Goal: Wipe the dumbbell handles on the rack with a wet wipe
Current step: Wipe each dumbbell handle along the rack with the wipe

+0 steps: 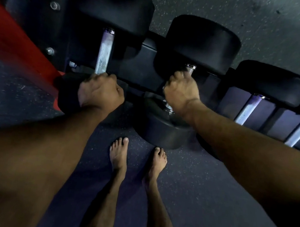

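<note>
While both hands curl round handles on the rack (151,43), no wipe shows. The left hand (101,91) grips the first dumbbell's handle (104,52); the right hand (181,93) grips the second handle (190,67). Judging by this, the two handles farther right (248,110) remain unwiped. Nothing here serves as a container.

No readable text, label or number shows anywhere.
</note>
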Action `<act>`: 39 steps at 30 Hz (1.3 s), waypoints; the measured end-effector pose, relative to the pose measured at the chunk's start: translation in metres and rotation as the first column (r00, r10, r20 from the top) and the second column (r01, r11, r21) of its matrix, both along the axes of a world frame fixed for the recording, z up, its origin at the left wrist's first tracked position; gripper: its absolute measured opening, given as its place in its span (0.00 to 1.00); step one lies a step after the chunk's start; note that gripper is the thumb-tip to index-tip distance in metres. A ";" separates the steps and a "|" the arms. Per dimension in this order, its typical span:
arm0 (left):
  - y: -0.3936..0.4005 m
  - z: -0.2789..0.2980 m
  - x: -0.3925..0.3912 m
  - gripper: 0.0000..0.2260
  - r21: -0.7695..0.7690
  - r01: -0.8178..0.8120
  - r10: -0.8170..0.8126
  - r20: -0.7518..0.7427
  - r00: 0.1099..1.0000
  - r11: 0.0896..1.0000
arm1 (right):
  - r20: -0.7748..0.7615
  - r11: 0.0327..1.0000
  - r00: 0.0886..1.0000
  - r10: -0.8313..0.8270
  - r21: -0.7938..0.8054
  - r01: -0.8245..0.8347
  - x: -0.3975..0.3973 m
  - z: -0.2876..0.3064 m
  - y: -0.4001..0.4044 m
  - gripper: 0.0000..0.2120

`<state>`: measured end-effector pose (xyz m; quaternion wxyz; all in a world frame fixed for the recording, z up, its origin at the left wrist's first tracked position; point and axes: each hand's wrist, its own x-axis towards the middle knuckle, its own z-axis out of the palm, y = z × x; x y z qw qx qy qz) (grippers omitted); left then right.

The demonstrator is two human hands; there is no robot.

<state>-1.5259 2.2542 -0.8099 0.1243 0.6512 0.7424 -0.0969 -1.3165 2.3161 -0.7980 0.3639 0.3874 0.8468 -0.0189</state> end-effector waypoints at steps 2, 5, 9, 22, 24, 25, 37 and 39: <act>0.000 0.000 -0.001 0.12 -0.003 -0.001 0.001 -0.001 1.000 1.000 | 0.089 0.992 0.994 0.062 -0.115 -0.052 -0.008 -0.005 -0.014 0.17; 0.000 0.000 -0.001 0.12 -0.002 -0.006 0.006 0.007 1.000 1.000 | 0.170 0.981 0.979 0.110 -0.175 -0.079 -0.015 -0.002 -0.015 0.18; -0.001 0.000 0.001 0.12 -0.007 -0.009 0.009 0.003 1.000 1.000 | 0.260 0.996 0.964 0.056 -0.084 -0.035 -0.022 0.005 0.017 0.16; 0.000 0.001 0.001 0.12 -0.010 -0.004 0.004 0.006 1.000 1.000 | -0.073 0.953 0.978 0.194 -0.222 -0.206 0.010 -0.013 -0.011 0.17; 0.000 0.001 0.001 0.12 -0.010 0.000 0.000 0.002 1.000 1.000 | -0.217 0.955 0.954 0.209 -0.164 -0.247 0.028 -0.011 -0.012 0.21; 0.000 0.001 0.001 0.12 -0.011 -0.003 0.003 -0.003 1.000 1.000 | -0.271 0.959 0.939 0.212 -0.126 -0.253 0.036 -0.010 -0.015 0.21; 0.000 0.001 0.002 0.12 0.001 -0.017 0.017 -0.016 1.000 1.000 | -0.557 0.979 0.824 -0.107 0.085 0.185 0.062 -0.009 -0.018 0.12; -0.001 0.001 0.002 0.12 0.012 -0.014 0.014 -0.025 1.000 1.000 | -0.606 0.946 0.733 -0.309 -0.115 0.303 0.062 -0.014 -0.042 0.13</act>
